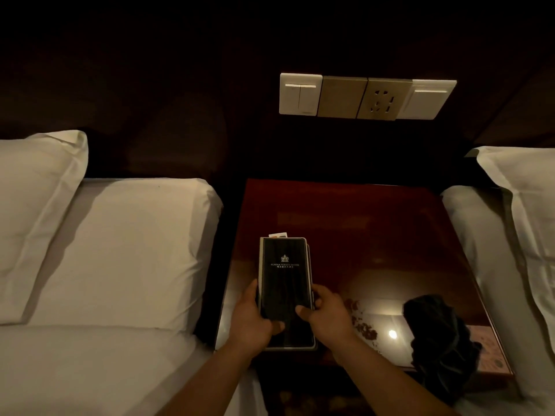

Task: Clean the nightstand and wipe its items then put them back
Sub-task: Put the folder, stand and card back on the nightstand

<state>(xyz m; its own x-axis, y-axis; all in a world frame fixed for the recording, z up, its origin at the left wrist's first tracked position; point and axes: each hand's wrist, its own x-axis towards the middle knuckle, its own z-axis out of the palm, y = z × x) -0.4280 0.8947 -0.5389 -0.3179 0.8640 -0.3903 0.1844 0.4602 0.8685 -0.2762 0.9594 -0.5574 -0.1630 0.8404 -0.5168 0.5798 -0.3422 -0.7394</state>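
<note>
A glossy dark red wooden nightstand (375, 223) stands between two white-sheeted beds, and over its near left corner both hands hold a slim black rectangular folder with pale edging and a small gold crest (283, 274). The left hand (250, 319) clasps the folder's near left edge, thumb laid across the cover; the right hand (326, 315) pinches the near right edge, its thumb on the cover and its fingers wrapped behind. The folder's long axis runs away from the person toward the back of the nightstand, so both grips sit at its near end and most of its length reaches out beyond them. Whether it rests on the nightstand top or hangs just above cannot be told. A white slip of paper (277, 235) pokes out at its far end. A crumpled dark cloth (435, 334) lies on the nightstand's near right corner, well apart from the folder and nearer the right hand, which looks the natural one to fetch it. Reddish crumbs (365, 327) lie on the top between folder and cloth.
</note>
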